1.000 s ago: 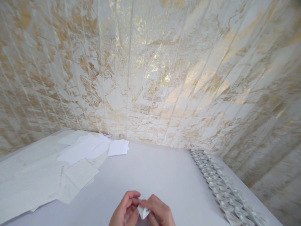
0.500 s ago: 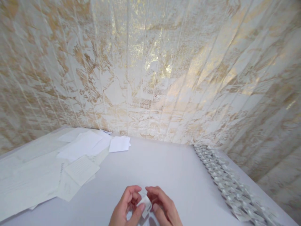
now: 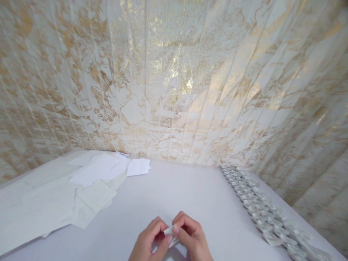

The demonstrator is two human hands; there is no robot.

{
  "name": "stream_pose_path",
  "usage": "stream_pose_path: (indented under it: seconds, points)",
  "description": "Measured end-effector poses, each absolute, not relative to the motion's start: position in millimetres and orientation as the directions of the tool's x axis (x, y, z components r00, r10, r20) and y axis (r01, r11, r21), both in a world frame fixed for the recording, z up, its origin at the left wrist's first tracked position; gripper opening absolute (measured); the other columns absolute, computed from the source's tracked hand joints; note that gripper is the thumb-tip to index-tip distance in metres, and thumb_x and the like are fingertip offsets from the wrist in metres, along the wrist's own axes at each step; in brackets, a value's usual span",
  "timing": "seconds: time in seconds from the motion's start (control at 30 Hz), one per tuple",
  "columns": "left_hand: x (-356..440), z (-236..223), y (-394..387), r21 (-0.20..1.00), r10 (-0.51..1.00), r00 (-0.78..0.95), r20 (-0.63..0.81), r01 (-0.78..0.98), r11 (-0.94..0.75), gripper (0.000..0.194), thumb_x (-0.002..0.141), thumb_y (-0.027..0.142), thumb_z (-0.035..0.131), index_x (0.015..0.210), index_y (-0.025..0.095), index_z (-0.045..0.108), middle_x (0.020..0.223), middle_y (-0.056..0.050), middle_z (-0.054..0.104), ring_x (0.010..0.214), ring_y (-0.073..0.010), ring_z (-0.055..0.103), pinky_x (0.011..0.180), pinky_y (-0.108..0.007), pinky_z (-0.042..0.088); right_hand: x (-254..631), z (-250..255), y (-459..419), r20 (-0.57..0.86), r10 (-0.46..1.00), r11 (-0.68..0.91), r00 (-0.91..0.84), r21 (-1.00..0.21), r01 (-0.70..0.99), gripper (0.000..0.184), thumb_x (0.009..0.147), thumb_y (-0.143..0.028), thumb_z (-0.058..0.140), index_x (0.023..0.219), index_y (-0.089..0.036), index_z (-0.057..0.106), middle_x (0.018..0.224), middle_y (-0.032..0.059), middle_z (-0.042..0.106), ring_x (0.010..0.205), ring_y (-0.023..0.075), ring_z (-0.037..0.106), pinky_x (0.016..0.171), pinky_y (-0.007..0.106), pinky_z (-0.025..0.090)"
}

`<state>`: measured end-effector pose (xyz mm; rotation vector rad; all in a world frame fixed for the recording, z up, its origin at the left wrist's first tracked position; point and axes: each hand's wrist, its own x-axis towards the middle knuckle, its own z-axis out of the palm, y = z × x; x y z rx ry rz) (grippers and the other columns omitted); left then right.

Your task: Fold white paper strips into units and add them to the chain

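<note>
Between my two hands, low in the head view, is a small folded piece of white paper (image 3: pixel 172 232) with some dark print on it. My left hand (image 3: pixel 152 239) pinches its left side between thumb and fingers. At the right, the thumb of my right hand (image 3: pixel 191 233) presses on the paper, with the index finger curled behind it. Both hands are just above the white table (image 3: pixel 174 192). The lower edge of the paper is partly covered by the fingers.
Loose printed sheets (image 3: pixel 35 206) and blank white sheets (image 3: pixel 95 168) overlap on the left. A small stack of white paper squares (image 3: pixel 138 167) lies at the back. Rows of folded paper pieces (image 3: pixel 261 210) run along the right side. A gold-patterned curtain (image 3: pixel 168 79) hangs behind the table.
My right hand has closed in on the paper, its thumb now pressing the piece. The paper has turned and looks flatter. The view has shifted slightly.
</note>
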<state>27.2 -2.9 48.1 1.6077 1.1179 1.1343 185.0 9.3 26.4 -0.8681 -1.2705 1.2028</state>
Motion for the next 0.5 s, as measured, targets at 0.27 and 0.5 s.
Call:
stream_pose_path:
  seconds: [0.27, 0.5]
  points:
    - [27.2, 41.8, -2.1, 0.935, 0.951, 0.169, 0.258, 0.205, -0.290, 0.022, 0.088, 0.040, 0.057, 0.074, 0.023, 0.059, 0.074, 0.001, 0.054, 0.071, -0.0177, 0.051, 0.068, -0.024, 0.040, 182.4, 32.7, 9.7, 0.240, 0.959, 0.211, -0.148, -0.960, -0.184, 0.044, 0.079, -0.060, 0.072, 0.066, -0.019, 0.063, 0.068, -0.0021, 0.049, 0.060, 0.0123, 0.043, 0.059, 0.027, 0.035]
    - [26.1, 38.5, 2.4, 0.978, 0.975, 0.069, 0.209, -0.024, -0.208, 0.033, 0.086, 0.056, 0.062, 0.084, 0.024, 0.059, 0.085, 0.001, 0.059, 0.075, -0.0167, 0.056, 0.068, -0.023, 0.043, 182.7, 15.5, 13.9, 0.358, 0.927, 0.333, -0.109, -0.922, -0.196, 0.031, 0.079, -0.053, 0.076, 0.074, -0.023, 0.074, 0.090, 0.0027, 0.054, 0.072, 0.0152, 0.050, 0.064, 0.028, 0.038]
